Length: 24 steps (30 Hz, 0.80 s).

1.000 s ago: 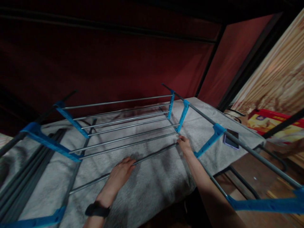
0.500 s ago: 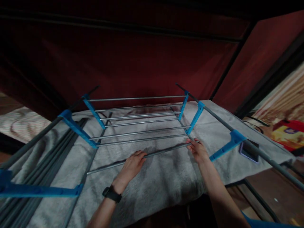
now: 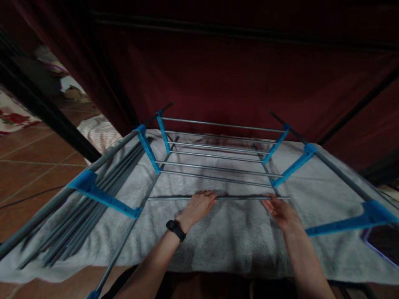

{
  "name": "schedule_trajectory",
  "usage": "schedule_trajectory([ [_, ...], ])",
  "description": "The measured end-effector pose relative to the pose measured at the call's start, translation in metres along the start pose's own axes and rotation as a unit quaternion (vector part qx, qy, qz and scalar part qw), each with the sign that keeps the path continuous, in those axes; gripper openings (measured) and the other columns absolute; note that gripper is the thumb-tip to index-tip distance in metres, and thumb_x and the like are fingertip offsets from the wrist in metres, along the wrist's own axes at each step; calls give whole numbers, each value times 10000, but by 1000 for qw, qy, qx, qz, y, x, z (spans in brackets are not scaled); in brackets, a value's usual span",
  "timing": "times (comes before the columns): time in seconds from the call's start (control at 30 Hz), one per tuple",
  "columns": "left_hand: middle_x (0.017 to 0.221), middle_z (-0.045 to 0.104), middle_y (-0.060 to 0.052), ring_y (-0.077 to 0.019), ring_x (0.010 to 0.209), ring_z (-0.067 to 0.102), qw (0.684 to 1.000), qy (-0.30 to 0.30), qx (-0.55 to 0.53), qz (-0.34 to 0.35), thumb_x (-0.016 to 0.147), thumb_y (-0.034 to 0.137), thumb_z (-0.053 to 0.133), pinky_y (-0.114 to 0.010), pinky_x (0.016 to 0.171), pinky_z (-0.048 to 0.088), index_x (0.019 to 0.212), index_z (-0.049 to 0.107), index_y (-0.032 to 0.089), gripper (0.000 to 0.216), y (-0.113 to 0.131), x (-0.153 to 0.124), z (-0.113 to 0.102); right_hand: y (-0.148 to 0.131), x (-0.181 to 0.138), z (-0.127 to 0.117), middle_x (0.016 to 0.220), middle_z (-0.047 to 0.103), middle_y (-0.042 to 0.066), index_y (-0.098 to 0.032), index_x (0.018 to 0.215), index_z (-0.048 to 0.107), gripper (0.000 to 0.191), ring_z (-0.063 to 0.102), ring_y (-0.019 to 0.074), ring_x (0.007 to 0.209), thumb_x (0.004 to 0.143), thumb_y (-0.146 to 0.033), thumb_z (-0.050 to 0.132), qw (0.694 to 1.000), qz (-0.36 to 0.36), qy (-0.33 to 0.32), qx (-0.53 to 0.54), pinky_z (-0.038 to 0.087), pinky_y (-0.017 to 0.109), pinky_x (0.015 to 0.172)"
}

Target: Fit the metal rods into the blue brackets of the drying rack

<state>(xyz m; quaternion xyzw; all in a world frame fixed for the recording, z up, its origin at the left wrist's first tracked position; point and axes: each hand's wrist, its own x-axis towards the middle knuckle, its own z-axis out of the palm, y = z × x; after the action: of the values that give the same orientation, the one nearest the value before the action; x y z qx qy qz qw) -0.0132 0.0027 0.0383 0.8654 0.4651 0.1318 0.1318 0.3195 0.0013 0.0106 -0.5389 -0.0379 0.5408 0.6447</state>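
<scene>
A left hand (image 3: pixel 199 205) with a black watch (image 3: pixel 176 230) strapped at its wrist curls its grip over a slim, straight grey metal tube (image 3: pixel 240 198) near the middle, while the right hand (image 3: pixel 280 209) pinches it near its right end. The tube spans crosswise over a fuzzy grey cloth (image 3: pixel 233 241), just in front of the rungs of a grey metal rack with bright blue plastic brackets (image 3: pixel 149 153). Loose dark grey tubes (image 3: pixel 93 207) lie bundled at left.
</scene>
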Motion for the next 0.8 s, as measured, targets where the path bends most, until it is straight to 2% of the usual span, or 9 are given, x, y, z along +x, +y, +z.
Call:
schedule_trajectory([
  [0.13, 1110, 723, -65, -216, 1044, 667, 999, 25, 19, 14, 1038, 272, 474, -345, 959, 495, 1206, 673, 215, 267, 4, 0, -1, 7, 7, -4, 809, 712, 12, -169, 821, 646, 169, 734, 135, 784, 874, -23, 577, 1000, 6, -27, -14, 660, 287, 804],
  [0.3, 1102, 714, -66, -216, 1044, 661, 999, 14, 51, 2, 1012, 240, 531, -346, 946, 485, 1137, 685, 216, 199, -7, 3, -10, -3, 15, -9, 851, 706, 11, -183, 826, 650, 207, 730, 118, 788, 913, -50, 517, 999, -18, 18, -27, 652, 261, 788],
  [0.47, 1089, 714, -67, -221, 1036, 664, 996, 18, 80, -22, 1010, 215, 519, -364, 965, 467, 1111, 688, 209, 198, -20, 3, -20, -14, 21, -16, 795, 683, 0, -191, 786, 636, 213, 716, 93, 733, 931, -85, 520, 997, -25, 68, -22, 636, 218, 770],
  [0.63, 1069, 713, -67, -215, 1014, 667, 995, 26, 87, -40, 1005, 199, 507, -362, 968, 455, 1093, 690, 214, 204, -24, 4, -24, -20, 25, -20, 778, 683, 7, -179, 764, 638, 242, 718, 109, 716, 896, -30, 501, 996, -26, 85, -8, 643, 234, 726],
  [0.8, 1054, 712, -69, -227, 1013, 665, 992, 36, 108, -50, 998, 144, 466, -386, 959, 454, 1098, 686, 217, 253, -30, 4, -27, -22, 29, -29, 780, 683, -5, -189, 776, 647, 232, 709, 110, 697, 820, 9, 534, 995, -52, 78, -17, 642, 288, 826],
])
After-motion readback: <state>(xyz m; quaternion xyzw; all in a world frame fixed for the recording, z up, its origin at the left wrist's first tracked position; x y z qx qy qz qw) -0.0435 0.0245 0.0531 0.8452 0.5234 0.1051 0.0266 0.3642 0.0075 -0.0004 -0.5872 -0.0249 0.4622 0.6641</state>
